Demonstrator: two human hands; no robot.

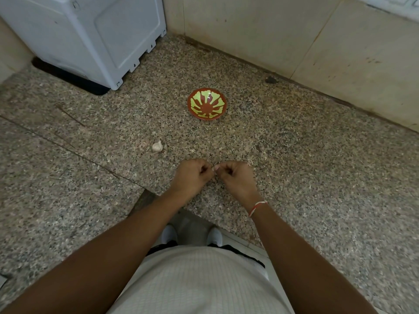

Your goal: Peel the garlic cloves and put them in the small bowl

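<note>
Hands: we see the left hand [192,175] and the right hand [237,177] meeting fingertip to fingertip above the bench [317,168], fingers curled in on both.
Grip: something small and pale shows where the fingertips meet, likely a garlic clove [214,174]; we cannot tell it for certain, nor which hand holds it.
Garlic bulb: one bulb [157,146] lies on the bench, just beyond the left hand and to its left, apart from both hands.
Small bowl: one red bowl with a yellow-green pattern [207,103] stands upright, well beyond the hands and roughly in line with them; we see no cloves in it.
Count: two hands, one bulb, one bowl.
Wrist: a red-and-white thread [257,207] circles the right wrist.
Surroundings: a white appliance [90,35] stands at the far left corner, a tiled wall [294,35] behind.
</note>
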